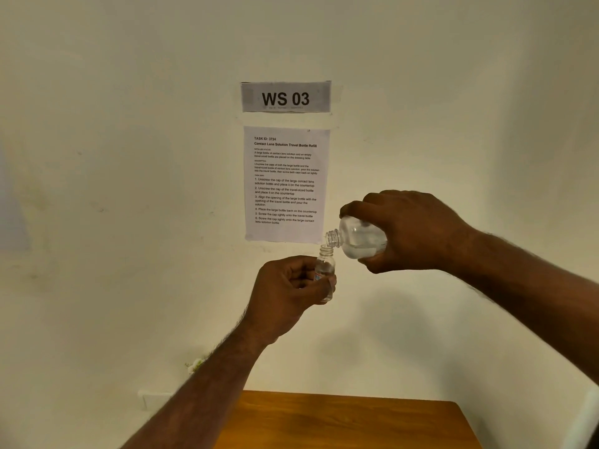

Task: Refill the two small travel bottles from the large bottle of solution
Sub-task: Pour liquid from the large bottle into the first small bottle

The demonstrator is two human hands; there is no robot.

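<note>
My left hand (pixel 288 288) grips a small clear travel bottle (pixel 325 267), upright and uncapped, held in the air in front of the wall. My right hand (pixel 411 230) holds the large clear bottle of solution (pixel 355 239) tipped on its side, uncapped. Its threaded mouth rests just above the small bottle's opening. Clear liquid lies along the lower side of the large bottle. The small bottle's lower part is hidden by my fingers. No second travel bottle and no caps are in view.
A wooden table (pixel 356 422) shows at the bottom edge, well below both hands. On the pale wall behind hang a "WS 03" sign (pixel 286 97) and a printed task sheet (pixel 286 183). A white object (pixel 155 400) sits low on the left.
</note>
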